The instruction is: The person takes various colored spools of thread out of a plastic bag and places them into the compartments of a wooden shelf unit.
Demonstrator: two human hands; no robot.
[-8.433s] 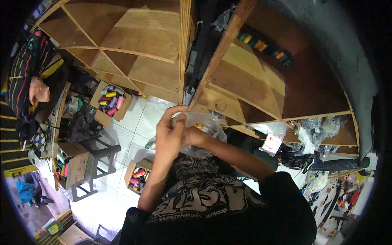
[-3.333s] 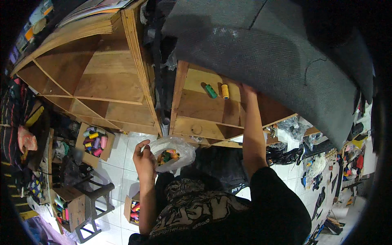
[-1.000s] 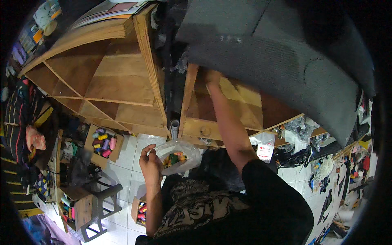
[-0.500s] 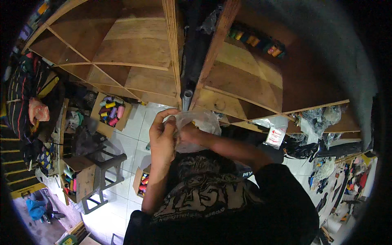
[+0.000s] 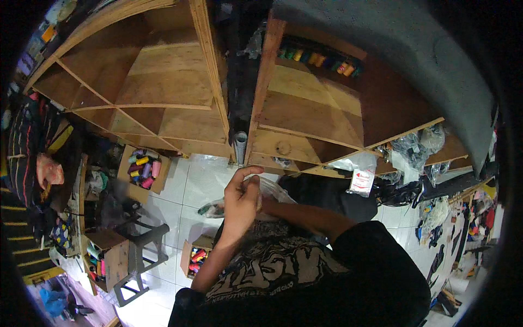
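My left hand [image 5: 241, 201] is raised in front of my chest, its fingers curled and thumb bent over a crumpled clear plastic bag [image 5: 275, 191]. The bag's cloudy film shows to the right of that hand. My right forearm [image 5: 308, 218] reaches across to the bag from the right. My right hand is mostly hidden behind the left hand and the film, so its fingers do not show. Just left of my left wrist, a clear plastic wrap [image 5: 211, 209] with something dark green in it is seen over the floor; what it rests on is unclear.
Wooden shelving [image 5: 163, 71] stands ahead, with thread spools [image 5: 318, 59] in an upper right compartment. A pipe [image 5: 240, 143] rises between the units. Cardboard boxes of spools [image 5: 143, 169] and a grey plastic stool [image 5: 147, 248] are at left. Plastic bags [image 5: 419, 144] hang over the right shelf.
Both hands have come lower and closer to my body. The bag, spread wide around my right hand before, is now bunched, and my right hand has gone behind the left. The view has shifted slightly.
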